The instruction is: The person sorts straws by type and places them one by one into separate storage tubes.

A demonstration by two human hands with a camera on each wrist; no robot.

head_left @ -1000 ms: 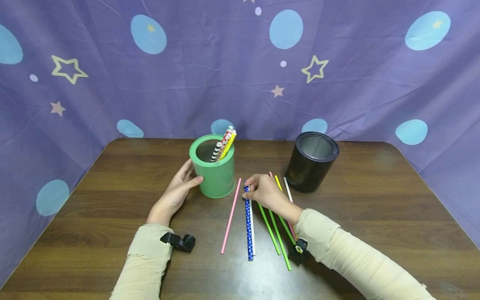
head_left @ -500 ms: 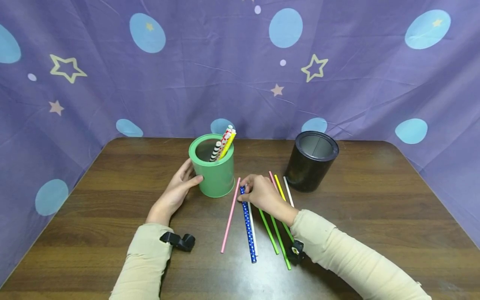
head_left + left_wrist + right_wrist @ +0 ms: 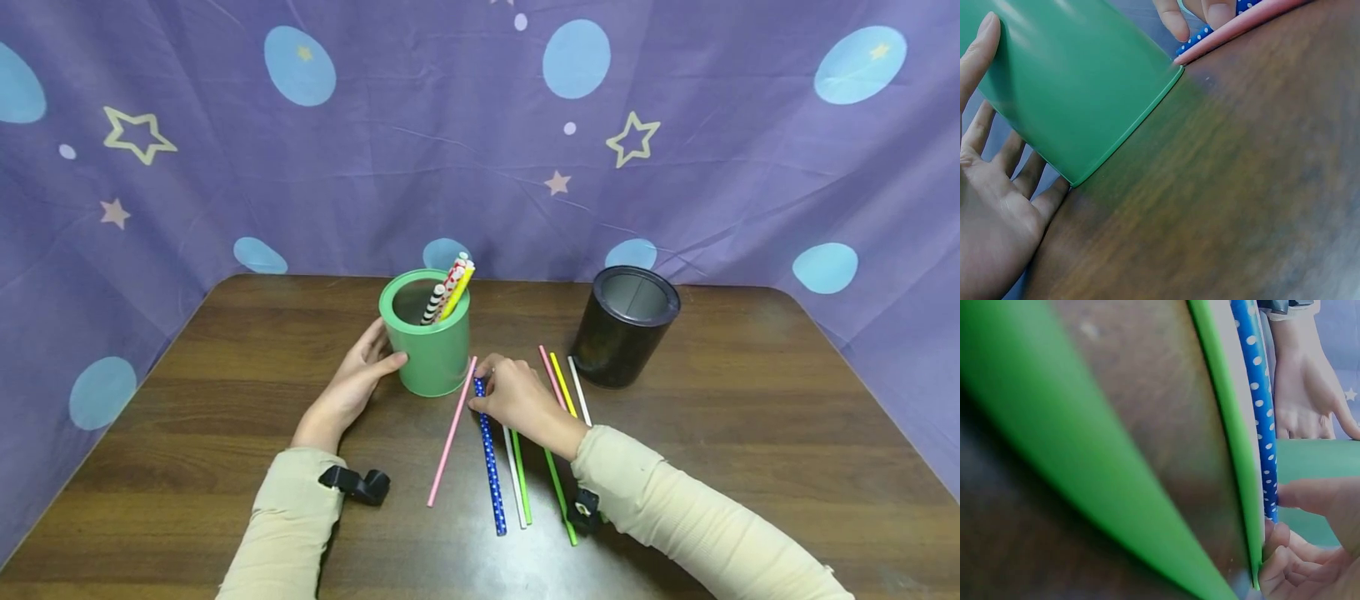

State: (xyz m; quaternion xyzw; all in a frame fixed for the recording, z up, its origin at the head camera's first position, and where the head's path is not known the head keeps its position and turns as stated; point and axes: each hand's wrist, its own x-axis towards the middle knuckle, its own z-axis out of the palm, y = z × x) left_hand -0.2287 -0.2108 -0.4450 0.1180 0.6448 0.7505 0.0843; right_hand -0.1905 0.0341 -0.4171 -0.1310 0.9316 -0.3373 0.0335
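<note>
My left hand (image 3: pixel 351 385) holds the left side of the green can (image 3: pixel 437 358), thumb in front and fingers behind; the left wrist view shows the thumb against the can wall (image 3: pixel 1085 87). Striped, red-patterned and yellow straws (image 3: pixel 457 292) stand in the can. Just right of it, my right hand (image 3: pixel 527 402) pinches the far end of a blue white-dotted straw (image 3: pixel 491 475) lying on the table. In the right wrist view, thumb and fingers are at the end of this blue straw (image 3: pixel 1260 394). A pink straw (image 3: pixel 452 433) lies to its left, its far end near the can.
White (image 3: pixel 516 483) and green straws (image 3: pixel 558 483) lie beneath and beside the right hand. Farther right are pink, yellow (image 3: pixel 562 383) and white straws (image 3: pixel 579 390). A black can (image 3: pixel 624 333) stands behind them at the right. A purple patterned cloth (image 3: pixel 480 167) hangs beyond the table.
My right hand and the blue straw's far end have moved left. The pink straw's near end, a white straw and a green one have shifted left too. My left hand has stayed on the can.
</note>
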